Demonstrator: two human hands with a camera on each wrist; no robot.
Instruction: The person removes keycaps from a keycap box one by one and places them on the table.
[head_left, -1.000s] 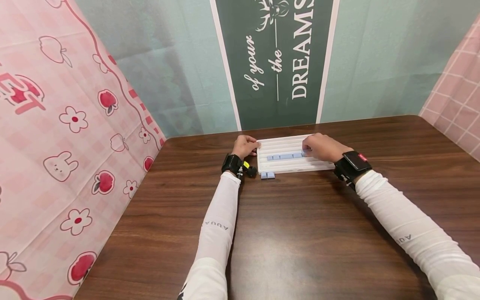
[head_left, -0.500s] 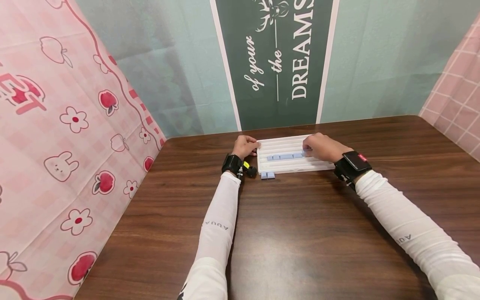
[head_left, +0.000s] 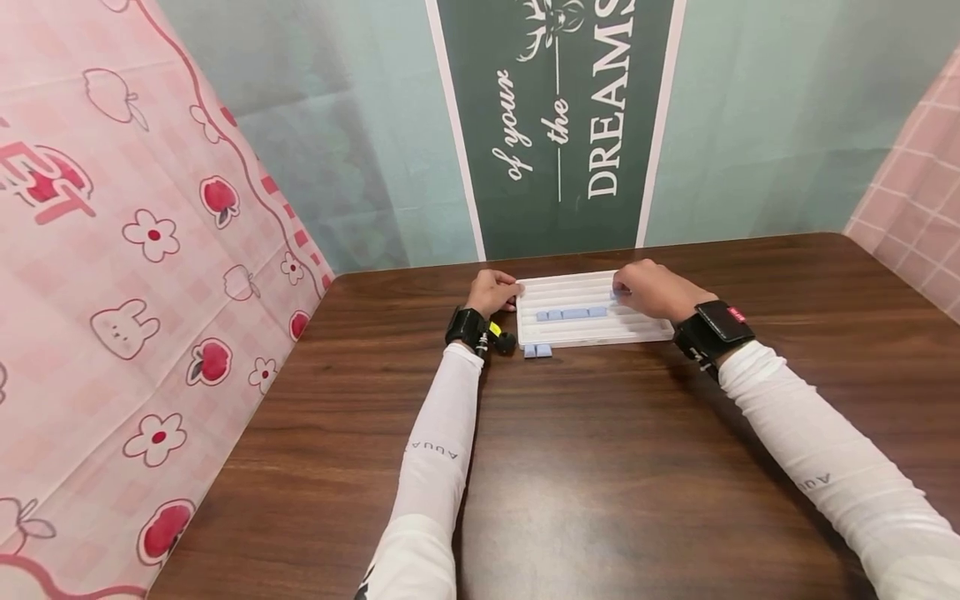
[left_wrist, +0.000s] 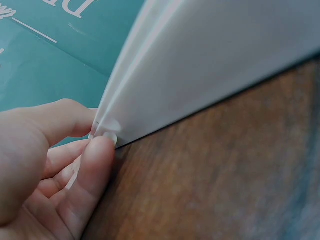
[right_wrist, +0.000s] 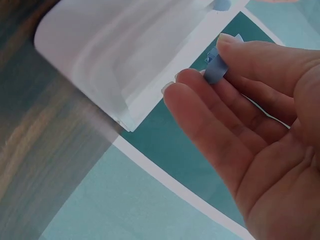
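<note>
A white ridged keycap tray [head_left: 570, 333] lies near the back of the table. My left hand [head_left: 491, 292] holds its left edge; in the left wrist view, the thumb and fingers [left_wrist: 100, 150] pinch the tray's corner. Between the thumb and fingers of my right hand [head_left: 660, 289] is a light blue keycap [right_wrist: 216, 69], held over the tray's right part. A row of several blue keycaps [head_left: 572, 314] sits along a middle ridge, left of that hand. Two more blue keycaps [head_left: 537, 351] rest on the table against the tray's front left edge.
The brown wooden table [head_left: 585, 467] extends toward me. Close behind the tray rises a teal and dark green backdrop [head_left: 555, 225]. A pink patterned cloth [head_left: 187, 333] hangs on the left. Black camera straps [head_left: 467, 327] wrap both wrists.
My right hand has shifted slightly right and up with the keycap, and a gap now shows between it and the row. The left hand keeps its place on the tray.
</note>
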